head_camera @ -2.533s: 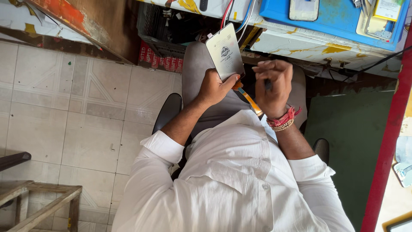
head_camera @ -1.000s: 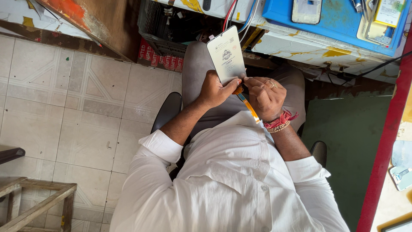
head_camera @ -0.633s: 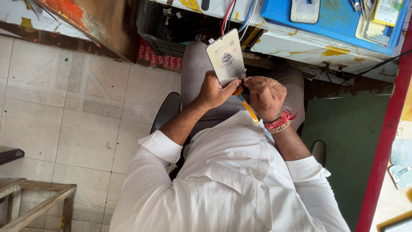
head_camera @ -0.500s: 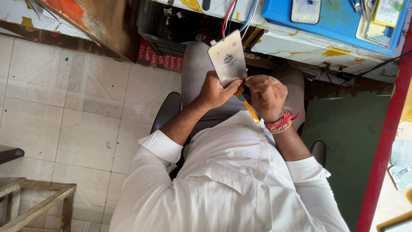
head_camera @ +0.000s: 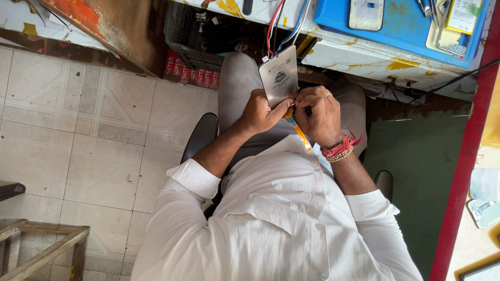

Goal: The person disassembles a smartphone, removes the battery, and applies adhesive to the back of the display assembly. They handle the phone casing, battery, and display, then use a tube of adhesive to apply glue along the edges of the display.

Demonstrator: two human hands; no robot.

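Both hands meet at the centre of the frame, just above the lap. Left hand (head_camera: 259, 112) grips the flat silvery-grey metal plate (head_camera: 279, 75) by its lower edge, fingers curled behind, thumb on the printed face. I read this as a brace: the plate stands nearly upright, tilted toward the camera, so its bottom edge faces the other hand.

Right hand (head_camera: 320, 112) is closed in a loose fist right against the plate's lower right corner, knuckles up, wrist bent inward. I see a ring on one finger and red and beaded thread bands (head_camera: 339, 150) at the wrist. From under this hand an orange flat ribbon strip with a blue patch (head_camera: 298, 132) runs down toward the white shirt (head_camera: 276, 218). I cannot tell whether the fingers pinch the strip itself or a small tool; the tips are hidden.

Both forearms come up from rolled sleeves, elbows wide, converging in a V.

Red, blue and white wires (head_camera: 284, 21) rise from the plate's top edge to the worn white bench (head_camera: 375, 54) in the upper part of the frame. On it, upper right, lies a blue mat (head_camera: 406, 23) carrying a pale phone shell (head_camera: 366, 13). Tiled floor (head_camera: 78, 130) fills the left.
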